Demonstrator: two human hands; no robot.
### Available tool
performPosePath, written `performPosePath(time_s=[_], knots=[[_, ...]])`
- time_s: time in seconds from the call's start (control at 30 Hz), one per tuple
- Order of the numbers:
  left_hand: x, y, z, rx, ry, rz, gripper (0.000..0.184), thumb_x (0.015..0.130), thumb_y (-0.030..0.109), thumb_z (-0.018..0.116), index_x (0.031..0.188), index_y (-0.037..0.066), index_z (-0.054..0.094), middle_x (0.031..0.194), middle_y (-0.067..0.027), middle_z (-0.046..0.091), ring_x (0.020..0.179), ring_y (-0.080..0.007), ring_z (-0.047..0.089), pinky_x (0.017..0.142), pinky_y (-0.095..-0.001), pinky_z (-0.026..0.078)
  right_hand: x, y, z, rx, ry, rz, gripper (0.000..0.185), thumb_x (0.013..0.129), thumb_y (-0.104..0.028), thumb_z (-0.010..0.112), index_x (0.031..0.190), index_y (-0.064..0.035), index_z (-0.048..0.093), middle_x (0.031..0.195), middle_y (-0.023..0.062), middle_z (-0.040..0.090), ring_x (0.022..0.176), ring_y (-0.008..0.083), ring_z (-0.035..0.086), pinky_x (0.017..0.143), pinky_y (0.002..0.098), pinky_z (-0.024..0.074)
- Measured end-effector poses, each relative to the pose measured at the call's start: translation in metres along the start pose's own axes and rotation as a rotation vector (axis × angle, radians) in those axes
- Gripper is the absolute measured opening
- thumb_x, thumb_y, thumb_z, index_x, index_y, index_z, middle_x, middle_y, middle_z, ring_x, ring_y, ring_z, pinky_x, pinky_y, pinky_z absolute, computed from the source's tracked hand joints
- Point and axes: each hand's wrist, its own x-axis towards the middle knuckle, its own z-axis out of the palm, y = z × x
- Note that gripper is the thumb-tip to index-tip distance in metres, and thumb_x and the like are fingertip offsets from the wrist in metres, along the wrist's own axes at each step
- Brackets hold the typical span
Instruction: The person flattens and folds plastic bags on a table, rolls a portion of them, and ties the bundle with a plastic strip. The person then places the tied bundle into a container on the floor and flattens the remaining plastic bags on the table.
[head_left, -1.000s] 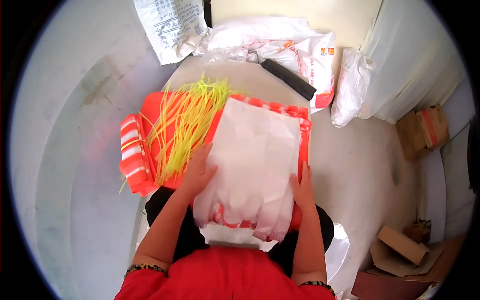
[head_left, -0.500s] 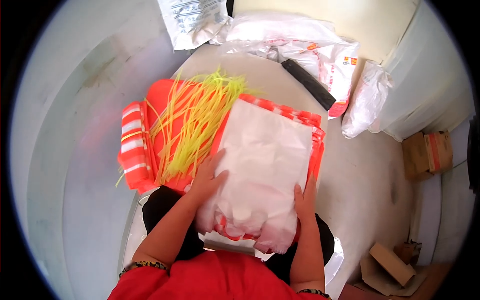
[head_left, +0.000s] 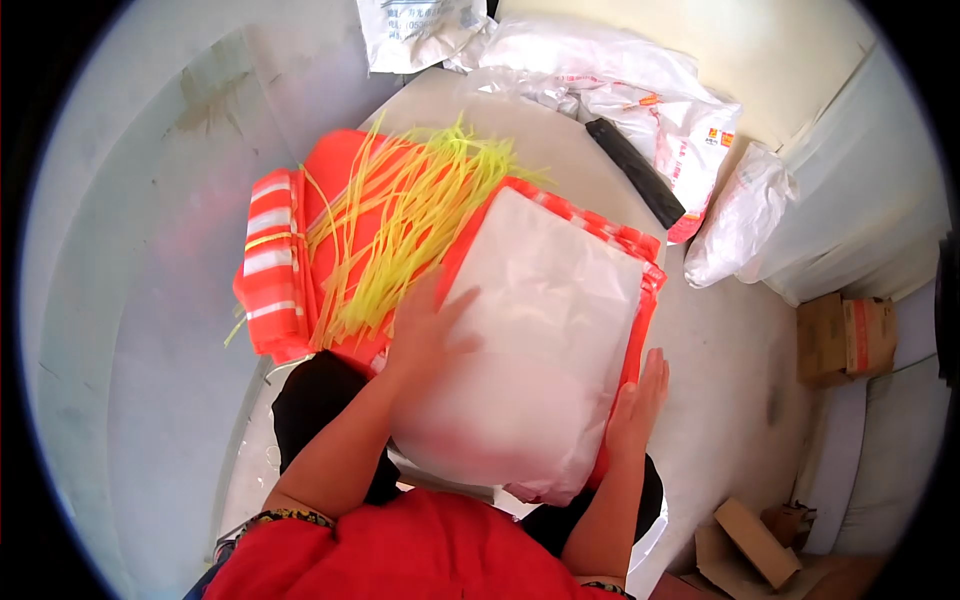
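Flanking flat stacked bags (head_left: pixel 545 320), left hand (head_left: pixel 422 335) and right hand (head_left: pixel 635 415), fingers (head_left: pixel 656 375) open, nothing pinched between them.

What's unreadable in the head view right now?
All head view:
- Left hand: fingers blurred; contact with the white sheet unclear.
- Sheet's lower part: blurred.
- Layers under the sheet: covered by it; count unknown.
- Red plastic: partly hidden by yellow strips.
- Printed sack: cut off by top edge; print too small.
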Motion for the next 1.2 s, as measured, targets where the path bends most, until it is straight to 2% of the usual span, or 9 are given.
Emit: performPosePath(time_s=[0.03, 0.1, 0.17, 0.27, 0.53, 0.7, 0.9, 0.97, 1.2], knots=[[0.0, 0.006, -0.001, 0.148, 0.036, 0.121, 0.063, 0.089, 0.031, 0.076, 0.149, 0.024, 0.057, 0.162, -0.0194, 0.039, 0.154, -0.0405, 0.029, 0.122, -0.0555, 0.028, -0.003, -0.023, -0.008, -0.068, -0.004, -0.069, 0.069, 0.108, -0.046, 0.041, 0.158, 0.0007, 0.036, 0.165, 0.0211, 0.035, 0.154, 0.0399, 0.029, 0.126, 0.0499, 0.0212], [0.0, 0.037, -0.013, 0.188, -0.084, 0.226, 0.057, 0.089, 0.031, 0.074, 0.145, 0.024, 0.061, 0.163, -0.0151, 0.039, 0.154, -0.0396, 0.03, 0.122, -0.0597, 0.027, -0.01, -0.059, -0.011, -0.023, -0.212, -0.226, 0.07, 0.103, -0.046, 0.051, 0.158, -0.0035, 0.039, 0.166, 0.0192, 0.035, 0.155, 0.0405, 0.028, 0.126, 0.0532, 0.0202], [0.002, 0.046, -0.005, 0.213, -0.148, 0.295, 0.053, 0.09, 0.033, 0.073, 0.141, 0.023, 0.063, 0.164, -0.0115, 0.039, 0.154, -0.0381, 0.03, 0.121, -0.0625, 0.026, -0.01, -0.108, -0.001, -0.188, -0.391, -0.523, 0.071, 0.096, -0.037, 0.066, 0.157, -0.0076, 0.043, 0.168, 0.0173, 0.032, 0.157, 0.04, 0.024, 0.125, 0.0552, 0.0196], [0.005, 0.041, 0.011, 0.248, -0.217, 0.282, 0.053, 0.091, 0.038, 0.07, 0.14, 0.02, 0.062, 0.164, -0.0082, 0.04, 0.155, -0.0347, 0.03, 0.121, -0.0631, 0.026, 0.007, -0.129, 0.028, -0.169, -0.541, -0.549, 0.073, 0.083, -0.033, 0.08, 0.146, -0.0082, 0.053, 0.161, 0.0201, 0.038, 0.153, 0.0434, 0.028, 0.121, 0.0612, 0.0236], [0.017, 0.031, 0.019, 0.198, -0.216, 0.305, 0.058, 0.087, 0.042, 0.073, 0.139, 0.018, 0.062, 0.165, -0.0093, 0.038, 0.156, -0.0371, 0.028, 0.119, -0.0693, 0.024, 0.032, -0.103, 0.059, -0.14, -0.464, -0.501, 0.072, 0.086, -0.034, 0.077, 0.147, -0.0066, 0.052, 0.161, 0.0229, 0.036, 0.152, 0.0451, 0.029, 0.121, 0.0611, 0.0224], [0.017, 0.033, 0.01, 0.133, -0.266, 0.295, 0.067, 0.083, 0.045, 0.076, 0.142, 0.017, 0.06, 0.166, -0.0109, 0.037, 0.156, -0.0379, 0.026, 0.119, -0.0709, 0.02, 0.038, -0.111, 0.042, -0.069, -0.592, -0.38, 0.072, 0.088, -0.037, 0.074, 0.149, -0.0071, 0.051, 0.161, 0.0237, 0.037, 0.152, 0.0453, 0.03, 0.121, 0.0613, 0.0246], [0.013, 0.022, 0.025, 0.167, -0.223, 0.301, 0.079, 0.078, 0.049, 0.079, 0.147, 0.017, 0.057, 0.165, -0.0131, 0.037, 0.157, -0.039, 0.022, 0.12, -0.0714, 0.017, 0.065, -0.157, 0.069, -0.058, -0.674, -0.789, 0.069, 0.09, -0.038, 0.071, 0.15, -0.0095, 0.051, 0.163, 0.0183, 0.038, 0.153, 0.043, 0.029, 0.122, 0.0598, 0.0249], [0.014, 0.025, 0.014, -0.042, -0.351, 0.198, 0.083, 0.076, 0.052, 0.081, 0.148, 0.019, 0.056, 0.164, -0.0132, 0.038, 0.157, -0.0398, 0.021, 0.12, -0.0717, 0.017, 0.095, -0.134, 0.101, -0.076, -0.629, -0.818, 0.067, 0.091, -0.04, 0.07, 0.15, -0.0104, 0.052, 0.164, 0.0164, 0.037, 0.154, 0.0408, 0.028, 0.123, 0.0599, 0.0229], [0.023, 0.03, 0.005, 0.078, -0.365, 0.274, 0.095, 0.07, 0.06, 0.083, 0.151, 0.022, 0.053, 0.166, -0.0124, 0.036, 0.157, -0.0409, 0.021, 0.119, -0.0726, 0.018, 0.156, -0.132, 0.126, -0.218, -0.39, -0.74, 0.063, 0.093, -0.047, 0.067, 0.149, -0.0171, 0.057, 0.167, 0.0107, 0.035, 0.155, 0.0363, 0.027, 0.123, 0.062, 0.0196]])
